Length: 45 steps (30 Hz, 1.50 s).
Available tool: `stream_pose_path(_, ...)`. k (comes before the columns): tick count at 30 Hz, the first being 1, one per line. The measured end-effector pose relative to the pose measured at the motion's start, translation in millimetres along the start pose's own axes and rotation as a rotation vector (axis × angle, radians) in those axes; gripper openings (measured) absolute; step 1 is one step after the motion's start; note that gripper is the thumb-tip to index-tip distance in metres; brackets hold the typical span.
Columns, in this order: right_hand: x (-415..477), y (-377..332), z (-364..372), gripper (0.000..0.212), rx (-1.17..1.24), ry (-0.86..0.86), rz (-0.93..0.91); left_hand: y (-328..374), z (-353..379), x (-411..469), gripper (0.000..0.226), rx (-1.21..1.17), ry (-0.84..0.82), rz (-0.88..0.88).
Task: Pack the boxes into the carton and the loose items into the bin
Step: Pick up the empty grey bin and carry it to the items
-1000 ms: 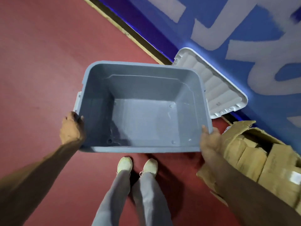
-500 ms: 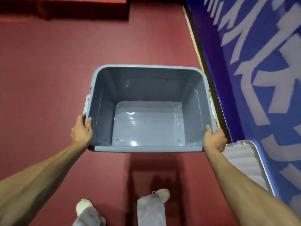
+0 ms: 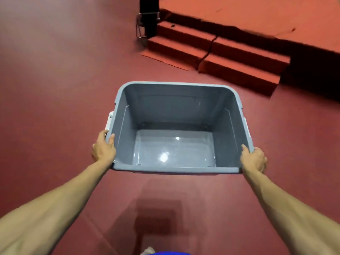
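Above open floor [image 3: 55, 89], hand-held bin [image 3: 176, 170]

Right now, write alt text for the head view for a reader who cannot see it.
Two bare hands hold an empty grey plastic storage bin above a dark red floor, the left hand and right hand gripping its near corners. Red carpeted steps and a black stand lie ahead.

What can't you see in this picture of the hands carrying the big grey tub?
Head view only:
- Underside of the grey bin: hidden by its own walls.
- Fingers of the left hand and right hand: curled under the rim.
- Black stand by the steps: blurred, far.
- Person's feet: cut off by bottom edge.
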State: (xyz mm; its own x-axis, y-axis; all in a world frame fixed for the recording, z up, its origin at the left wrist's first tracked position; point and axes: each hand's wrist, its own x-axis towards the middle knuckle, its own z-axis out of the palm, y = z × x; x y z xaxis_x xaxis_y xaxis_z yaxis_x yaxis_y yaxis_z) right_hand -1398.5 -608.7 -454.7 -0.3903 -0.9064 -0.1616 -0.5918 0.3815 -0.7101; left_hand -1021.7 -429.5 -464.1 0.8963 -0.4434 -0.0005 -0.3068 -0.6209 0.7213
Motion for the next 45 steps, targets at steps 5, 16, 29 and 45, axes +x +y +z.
stream_pose_path(5, -50.2, -113.9, 120.2, 0.046, -0.069, -0.24, -0.191, -51.2, -106.1, 85.8, 0.037, -0.027, 0.229, -0.089)
stream_pose_path(16, -114.8, -354.9, 402.1, 0.045, -0.19, -0.632, -0.579, -142.1, -198.4, 245.7, 0.036, 0.017, 0.589, -0.422)
stream_pose_path(29, -262.4, -577.8, 647.2, 0.046, -0.356, -0.865, -0.847, -231.2, -278.3, 404.9, 0.034, -0.042, 0.835, -0.811)
stream_pose_path(45, -641.4, -741.6, 886.5, 0.043, -0.365, -0.994, -1.086, -471.4, -518.7, 582.2, 0.035, -0.092, 0.988, -1.037)
